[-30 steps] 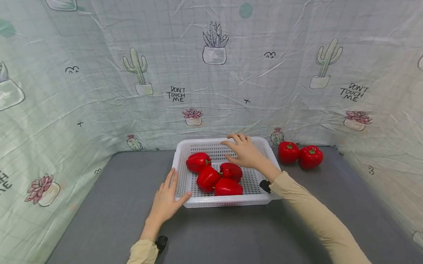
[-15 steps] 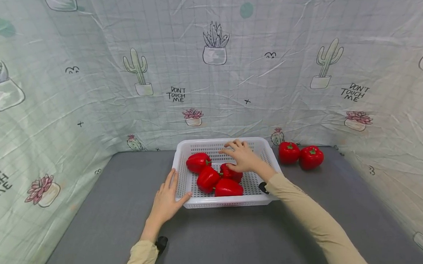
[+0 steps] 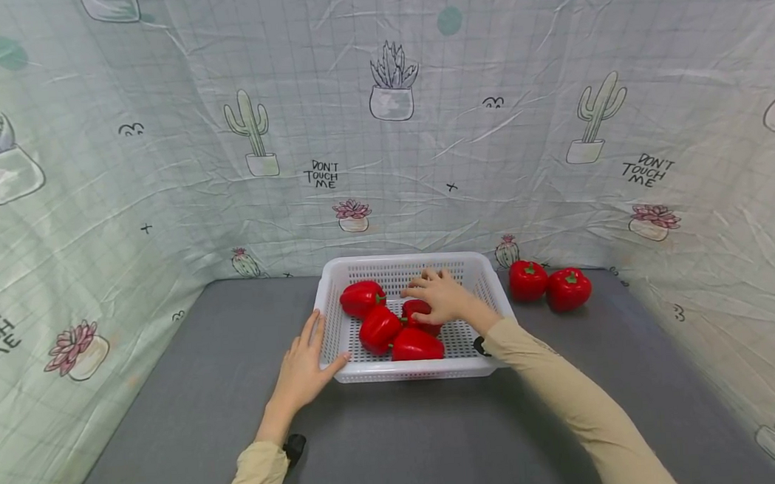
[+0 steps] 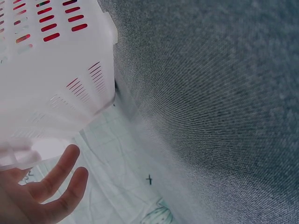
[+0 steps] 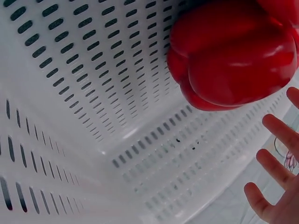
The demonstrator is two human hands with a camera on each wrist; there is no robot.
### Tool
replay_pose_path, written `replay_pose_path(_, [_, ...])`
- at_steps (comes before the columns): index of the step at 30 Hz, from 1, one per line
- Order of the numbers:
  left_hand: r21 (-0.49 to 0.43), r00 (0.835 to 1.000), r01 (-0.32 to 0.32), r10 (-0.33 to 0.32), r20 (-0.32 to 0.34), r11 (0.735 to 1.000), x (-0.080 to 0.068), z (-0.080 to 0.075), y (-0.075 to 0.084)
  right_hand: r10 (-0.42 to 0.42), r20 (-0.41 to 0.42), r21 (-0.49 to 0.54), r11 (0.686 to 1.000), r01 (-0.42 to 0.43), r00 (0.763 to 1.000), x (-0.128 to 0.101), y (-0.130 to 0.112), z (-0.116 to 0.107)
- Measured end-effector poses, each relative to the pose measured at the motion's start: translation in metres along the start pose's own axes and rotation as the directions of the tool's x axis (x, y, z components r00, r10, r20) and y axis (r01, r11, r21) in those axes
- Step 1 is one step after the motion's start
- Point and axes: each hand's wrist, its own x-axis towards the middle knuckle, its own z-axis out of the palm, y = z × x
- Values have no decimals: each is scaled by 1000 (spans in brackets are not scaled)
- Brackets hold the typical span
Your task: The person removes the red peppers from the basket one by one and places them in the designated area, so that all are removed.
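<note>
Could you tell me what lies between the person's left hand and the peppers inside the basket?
Only the white basket's perforated left wall; the left hand rests against it, as the head view shows.

White perforated basket (image 3: 488, 354) on the grey desk (image 3: 171, 403), holding four glossy red bell peppers clustered left-centre; the rightmost pepper (image 3: 420, 308) lies partly covered.

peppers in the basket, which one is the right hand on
The rear right pepper of the four in the basket: the right hand lies over it and hides part of it. The other three show whole, untouched.
</note>
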Motion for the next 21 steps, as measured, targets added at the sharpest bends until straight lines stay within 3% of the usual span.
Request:
replay_pose_path(16, [5, 1000, -17, 17, -18, 1000, 0, -1, 0, 8, 97, -37, 999, -4, 995, 1, -2, 9])
replay_pose_path(21, [7, 1000, -17, 17, -22, 1000, 0, 0, -1, 53, 149, -4, 999, -53, 987, 0, -2, 11])
